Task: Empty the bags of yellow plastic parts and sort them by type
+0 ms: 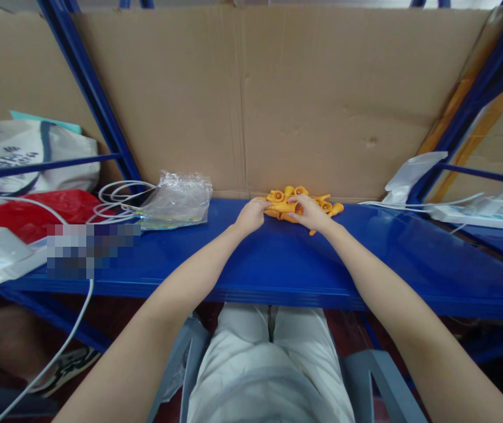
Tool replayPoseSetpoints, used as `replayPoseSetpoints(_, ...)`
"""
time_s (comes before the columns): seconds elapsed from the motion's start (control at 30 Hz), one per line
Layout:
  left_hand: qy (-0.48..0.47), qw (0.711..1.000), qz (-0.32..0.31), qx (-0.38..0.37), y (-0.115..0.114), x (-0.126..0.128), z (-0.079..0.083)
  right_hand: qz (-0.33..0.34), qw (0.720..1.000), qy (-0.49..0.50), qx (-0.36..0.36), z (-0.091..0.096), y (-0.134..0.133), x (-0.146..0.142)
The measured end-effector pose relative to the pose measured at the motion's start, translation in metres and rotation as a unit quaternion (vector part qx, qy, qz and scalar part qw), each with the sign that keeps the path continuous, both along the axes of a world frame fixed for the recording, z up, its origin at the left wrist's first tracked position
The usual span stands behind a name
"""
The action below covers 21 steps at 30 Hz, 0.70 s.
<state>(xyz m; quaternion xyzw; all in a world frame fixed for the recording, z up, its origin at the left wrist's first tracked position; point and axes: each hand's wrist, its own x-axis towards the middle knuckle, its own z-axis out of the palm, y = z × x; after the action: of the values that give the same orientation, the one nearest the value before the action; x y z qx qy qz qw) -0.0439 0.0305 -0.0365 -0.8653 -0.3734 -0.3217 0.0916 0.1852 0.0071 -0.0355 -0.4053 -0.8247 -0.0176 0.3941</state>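
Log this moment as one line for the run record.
left hand: touching left end of orange plastic pieces | right hand: touching same pieces | surface: blue shelf | left of hands: clear plastic bag

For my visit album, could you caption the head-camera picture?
A person's left hand and right hand touching orange-yellow, plastic-looking pieces on a glossy blue tabletop, before a brown cardboard panel.

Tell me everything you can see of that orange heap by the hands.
The heap is orange, smooth and plastic-looking, with several rounded ends, some showing darker centres. It lies on the blue shelf near the cardboard. The left hand touches its left end; the right hand touches and partly hides its middle. Finer shapes are too small to tell.
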Motion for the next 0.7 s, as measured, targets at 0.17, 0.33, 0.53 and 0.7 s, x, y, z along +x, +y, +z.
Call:
replayPoseSetpoints(0.17,0.006,1.0,0.009,-0.022,-0.002,0.001,0.0,-0.007,1.0,-0.011,0.01,0.004,-0.003,0.0)
replayPoseSetpoints(0.33,-0.007,0.999,0.016,-0.05,-0.006,0.003,0.002,-0.006,0.999,-0.026,0.029,0.006,-0.006,-0.003)
replayPoseSetpoints(0.53,-0.02,0.997,0.021,-0.072,-0.012,0.007,0.005,-0.016,0.996,-0.063,0.065,0.009,-0.006,-0.003)
replayPoseSetpoints(0.7,-0.052,0.991,0.028,-0.121,-0.009,0.009,0.003,-0.057,0.989,-0.109,0.077,0.011,-0.013,-0.004)
